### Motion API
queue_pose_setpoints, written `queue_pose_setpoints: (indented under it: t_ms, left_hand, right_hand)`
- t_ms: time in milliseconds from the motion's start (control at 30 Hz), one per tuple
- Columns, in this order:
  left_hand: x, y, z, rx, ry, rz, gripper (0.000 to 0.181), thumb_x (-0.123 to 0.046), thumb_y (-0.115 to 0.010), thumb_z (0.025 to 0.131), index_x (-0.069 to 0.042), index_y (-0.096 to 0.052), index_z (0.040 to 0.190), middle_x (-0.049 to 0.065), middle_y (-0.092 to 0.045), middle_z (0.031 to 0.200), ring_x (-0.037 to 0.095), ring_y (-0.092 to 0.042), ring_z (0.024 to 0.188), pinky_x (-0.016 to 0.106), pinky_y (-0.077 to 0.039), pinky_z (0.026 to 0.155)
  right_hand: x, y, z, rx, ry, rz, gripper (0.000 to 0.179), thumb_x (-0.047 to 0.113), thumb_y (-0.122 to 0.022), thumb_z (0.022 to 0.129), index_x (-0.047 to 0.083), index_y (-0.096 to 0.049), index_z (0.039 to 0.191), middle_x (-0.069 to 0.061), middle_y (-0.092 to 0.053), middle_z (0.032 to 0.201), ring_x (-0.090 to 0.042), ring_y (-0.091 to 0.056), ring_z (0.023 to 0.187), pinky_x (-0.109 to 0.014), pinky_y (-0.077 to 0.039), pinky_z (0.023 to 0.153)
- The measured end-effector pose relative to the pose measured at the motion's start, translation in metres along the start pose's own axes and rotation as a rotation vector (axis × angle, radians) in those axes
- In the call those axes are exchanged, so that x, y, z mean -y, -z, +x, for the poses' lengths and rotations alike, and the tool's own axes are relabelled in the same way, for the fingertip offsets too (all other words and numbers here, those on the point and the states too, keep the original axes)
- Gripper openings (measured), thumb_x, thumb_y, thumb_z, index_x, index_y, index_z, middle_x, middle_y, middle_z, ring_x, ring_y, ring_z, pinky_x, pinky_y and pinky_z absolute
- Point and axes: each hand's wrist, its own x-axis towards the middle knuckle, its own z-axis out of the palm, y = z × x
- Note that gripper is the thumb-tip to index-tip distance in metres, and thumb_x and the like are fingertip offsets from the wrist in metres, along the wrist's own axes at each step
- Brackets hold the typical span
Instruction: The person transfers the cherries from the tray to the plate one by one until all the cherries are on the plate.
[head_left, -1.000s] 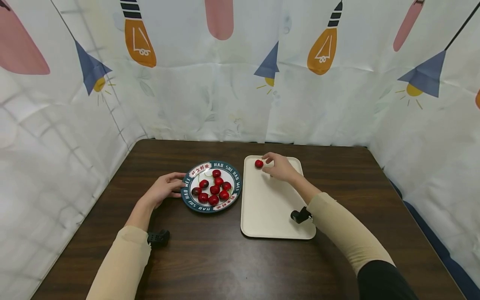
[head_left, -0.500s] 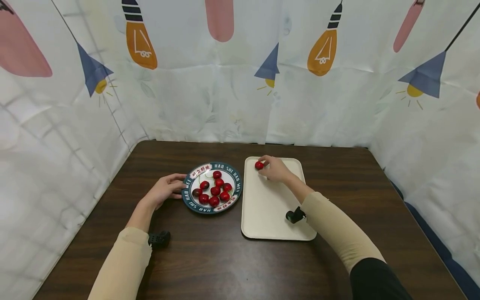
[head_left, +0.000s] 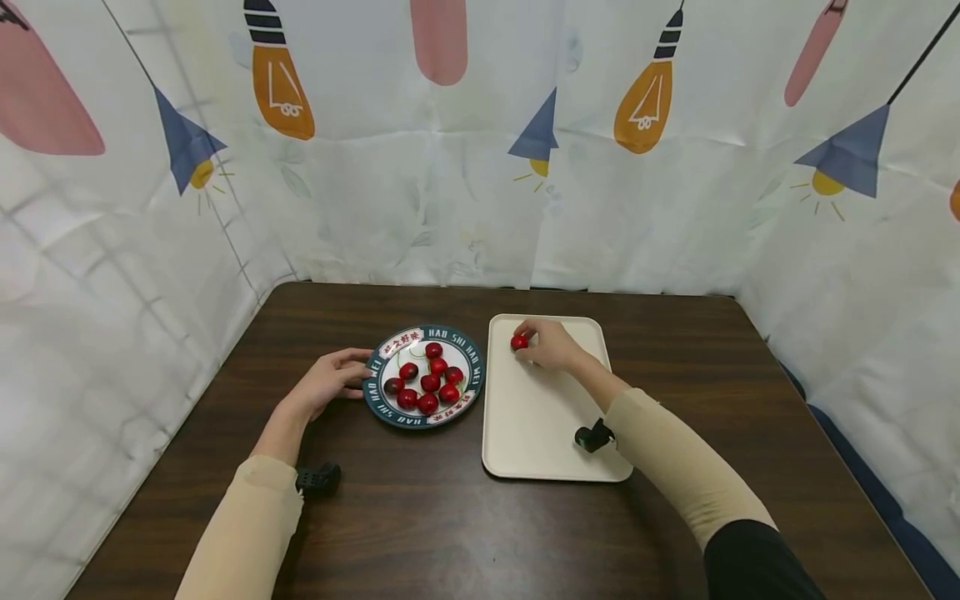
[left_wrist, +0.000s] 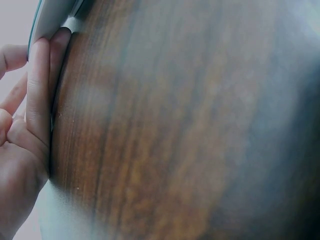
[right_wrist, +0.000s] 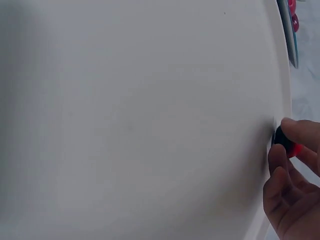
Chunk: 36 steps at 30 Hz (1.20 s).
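Observation:
My left hand [head_left: 332,384] is at the left side of a round plate [head_left: 477,398] with a blue patterned rim, holding that rim. In the left wrist view, fingers [left_wrist: 38,85] reach under the plate's edge while another digit touches it from above. Several dark red cherries [head_left: 430,382] lie on the plate, a few with stems. Over the far part of a cream rectangular tray [head_left: 536,433], my right hand [head_left: 552,346] pinches a single cherry [head_left: 519,342] between thumb and fingers. The right wrist view shows this cherry [right_wrist: 286,142] close to the tray's rim.
Both dishes stand side by side on a dark brown wooden table [head_left: 420,533], the plate left of the tray. A white curtain [head_left: 450,208] printed with lamps and bulbs hangs behind and along the sides.
My right hand has moved down to the cherry on the tray, taken hold of it and drawn it slightly toward me. The left hand and the plate stay in place.

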Motion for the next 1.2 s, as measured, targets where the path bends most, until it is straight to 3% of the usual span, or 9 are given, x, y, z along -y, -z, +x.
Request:
queue_pose_setpoints:
  t_ms: [267,700,1200]
  left_hand:
    - [0.0,0.0,0.0,-0.008,0.004,0.008,0.053,-0.018,-0.059,0.104,0.001,-0.044,0.151,0.021,-0.066,0.126,0.019,-0.067,0.098,0.033,-0.061,0.082]
    - [-0.001,0.001,0.0,0.004,0.009,-0.003,0.051,-0.018,-0.058,0.105,0.001,-0.045,0.151,0.021,-0.065,0.126,0.018,-0.066,0.098,0.033,-0.061,0.083]
    - [0.0,0.001,0.0,-0.005,0.003,0.002,0.052,-0.018,-0.058,0.105,0.001,-0.044,0.151,0.02,-0.066,0.125,0.017,-0.066,0.097,0.033,-0.061,0.083]
  right_hand:
    - [0.003,0.004,-0.009,0.009,0.0,0.032,0.036,0.014,-0.076,0.091,0.006,-0.067,0.124,-0.011,-0.067,0.114,-0.019,-0.061,0.066,-0.03,-0.055,0.066]
    - [0.017,0.008,-0.016,-0.003,0.091,0.064,0.033,0.012,-0.077,0.091,0.006,-0.068,0.123,-0.012,-0.067,0.113,-0.019,-0.063,0.065,-0.03,-0.057,0.062]
    - [0.044,-0.009,-0.014,0.047,0.174,0.066,0.032,0.013,-0.077,0.091,0.008,-0.069,0.121,-0.007,-0.067,0.11,-0.016,-0.061,0.059,-0.028,-0.054,0.058]
